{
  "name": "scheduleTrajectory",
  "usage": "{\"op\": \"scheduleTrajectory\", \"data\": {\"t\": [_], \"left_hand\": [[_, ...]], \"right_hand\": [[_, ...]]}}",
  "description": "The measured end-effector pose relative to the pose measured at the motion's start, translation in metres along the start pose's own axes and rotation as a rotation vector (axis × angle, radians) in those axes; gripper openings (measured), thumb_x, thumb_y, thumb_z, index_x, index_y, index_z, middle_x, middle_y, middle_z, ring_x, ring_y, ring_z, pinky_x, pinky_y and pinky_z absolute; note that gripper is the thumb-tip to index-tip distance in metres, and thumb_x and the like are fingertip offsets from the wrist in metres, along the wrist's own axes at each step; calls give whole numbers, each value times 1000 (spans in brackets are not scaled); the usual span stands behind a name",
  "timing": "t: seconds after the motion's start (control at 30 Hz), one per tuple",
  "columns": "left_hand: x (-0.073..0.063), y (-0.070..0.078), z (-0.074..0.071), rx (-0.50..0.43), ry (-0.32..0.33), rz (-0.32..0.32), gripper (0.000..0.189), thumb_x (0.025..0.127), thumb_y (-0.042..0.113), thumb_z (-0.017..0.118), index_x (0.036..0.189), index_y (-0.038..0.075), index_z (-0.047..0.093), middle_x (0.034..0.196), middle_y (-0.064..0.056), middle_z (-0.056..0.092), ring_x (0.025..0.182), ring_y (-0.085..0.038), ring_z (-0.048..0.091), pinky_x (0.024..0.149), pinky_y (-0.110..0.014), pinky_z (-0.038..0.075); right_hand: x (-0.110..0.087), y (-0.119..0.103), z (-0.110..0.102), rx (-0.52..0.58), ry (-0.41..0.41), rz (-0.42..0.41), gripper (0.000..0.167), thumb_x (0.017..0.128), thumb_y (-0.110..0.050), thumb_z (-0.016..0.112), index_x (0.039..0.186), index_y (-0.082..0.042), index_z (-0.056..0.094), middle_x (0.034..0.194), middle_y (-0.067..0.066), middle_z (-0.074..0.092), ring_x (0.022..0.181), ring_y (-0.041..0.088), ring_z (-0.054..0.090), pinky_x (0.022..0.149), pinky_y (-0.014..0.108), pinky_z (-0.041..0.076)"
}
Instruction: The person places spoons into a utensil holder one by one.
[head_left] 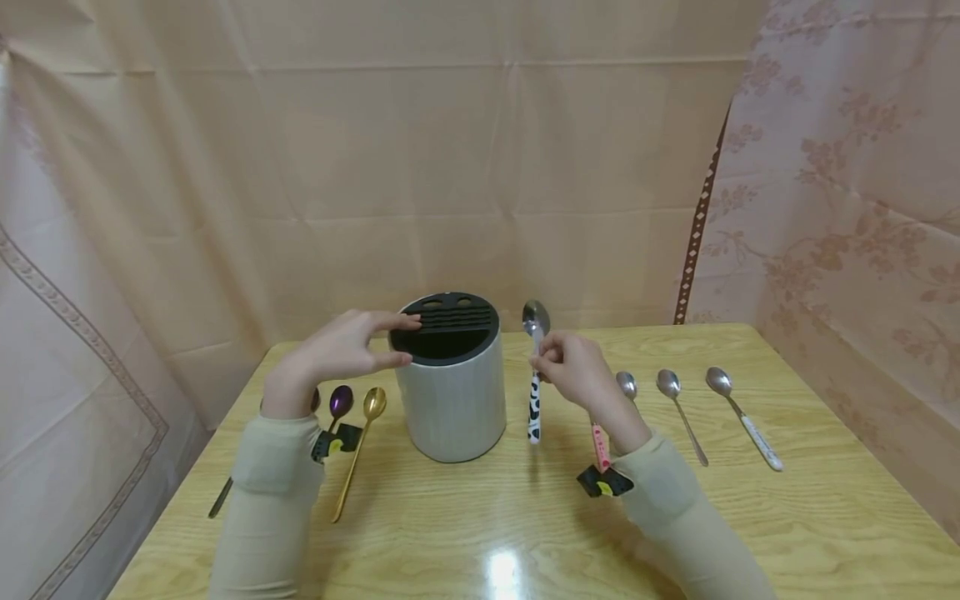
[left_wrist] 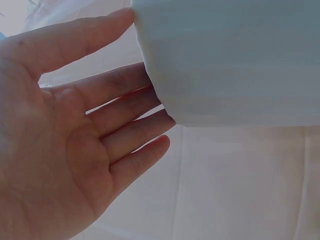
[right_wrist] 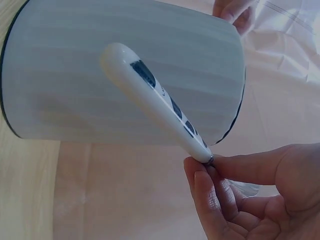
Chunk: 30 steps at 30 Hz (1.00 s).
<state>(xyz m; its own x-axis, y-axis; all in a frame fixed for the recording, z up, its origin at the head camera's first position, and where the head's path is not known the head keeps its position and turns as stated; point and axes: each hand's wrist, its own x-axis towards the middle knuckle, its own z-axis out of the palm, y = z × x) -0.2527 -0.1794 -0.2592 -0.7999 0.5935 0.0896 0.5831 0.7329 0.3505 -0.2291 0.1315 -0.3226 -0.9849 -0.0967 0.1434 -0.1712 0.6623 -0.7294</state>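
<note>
Black-spotted spoon (head_left: 534, 402) sits pinched in right hand (head_left: 579, 367), spread left hand (head_left: 333, 353) touching canister (head_left: 453, 408).

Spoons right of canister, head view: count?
4: black-spotted spoon in the right hand; then rightward, pink-handled spoon, partly behind the arm; plain silver spoon; white-handled spoon. The arm may hide more.

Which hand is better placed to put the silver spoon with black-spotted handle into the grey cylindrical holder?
Right hand, probably: its fingers pinch the spoon beside the holder; the left hand holds none.
</note>
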Motion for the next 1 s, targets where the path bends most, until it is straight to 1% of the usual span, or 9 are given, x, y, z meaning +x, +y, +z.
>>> {"op": "scheduleTrajectory", "data": {"t": [0.17, 0.3, 0.4, 0.57, 0.7, 0.87, 1.0], "left_hand": [[-1, 0, -1, -3, 1, -1, 50, 88, 33, 65, 134, 17, 54, 142, -5, 50, 130, -30, 46, 106, -53, 36], [-2, -1, -1, 1, 1, -1, 50, 88, 34, 65, 134, 17, 54, 142, -5, 50, 131, -30, 46, 106, -53, 36], [-2, -2, -1, 3, 2, 0, 50, 88, 34, 65, 134, 17, 54, 141, -5, 51, 130, -30, 46, 106, -53, 36], [-2, -1, -1, -3, 0, -6, 51, 88, 35, 64, 135, 18, 53, 142, -4, 50, 131, -30, 46, 106, -54, 36], [0, -1, 0, -8, -4, -2, 52, 89, 35, 64, 136, 18, 52, 142, -5, 50, 130, -30, 46, 106, -54, 36], [0, -2, 1, -8, 3, 10, 51, 88, 33, 65, 135, 16, 53, 141, -6, 51, 130, -31, 47, 106, -53, 37], [0, -3, 1, -13, 6, 8, 51, 88, 33, 65, 135, 17, 54, 141, -5, 51, 130, -30, 46, 106, -53, 36]], "right_hand": [[0, -5, -1, -3, 12, -7, 16, 91, -18, 63, 100, -5, 63, 80, 6, 68, 70, 15, 63, 60, 25, 50], [0, -9, -3, 1, 22, -20, 14, 91, -19, 63, 98, -6, 63, 81, 6, 69, 74, 19, 64, 62, 26, 50], [1, -13, -4, 25, 36, -42, 13, 91, -17, 64, 96, -6, 63, 82, 7, 69, 75, 21, 66, 63, 26, 51], [4, -20, -7, 72, 83, -85, 12, 91, -15, 63, 95, -4, 63, 82, 9, 68, 74, 19, 66, 64, 27, 54], [5, -25, -10, 76, 111, -83, 12, 91, -17, 63, 97, -6, 63, 83, 7, 67, 74, 19, 65, 65, 28, 54], [9, -33, -11, 73, 116, -86, 14, 92, -21, 62, 98, -9, 62, 85, 5, 67, 78, 21, 65, 66, 29, 53], [12, -39, -13, 69, 138, -111, 14, 92, -21, 62, 98, -9, 62, 85, 5, 68, 77, 22, 65, 63, 28, 51]]}}
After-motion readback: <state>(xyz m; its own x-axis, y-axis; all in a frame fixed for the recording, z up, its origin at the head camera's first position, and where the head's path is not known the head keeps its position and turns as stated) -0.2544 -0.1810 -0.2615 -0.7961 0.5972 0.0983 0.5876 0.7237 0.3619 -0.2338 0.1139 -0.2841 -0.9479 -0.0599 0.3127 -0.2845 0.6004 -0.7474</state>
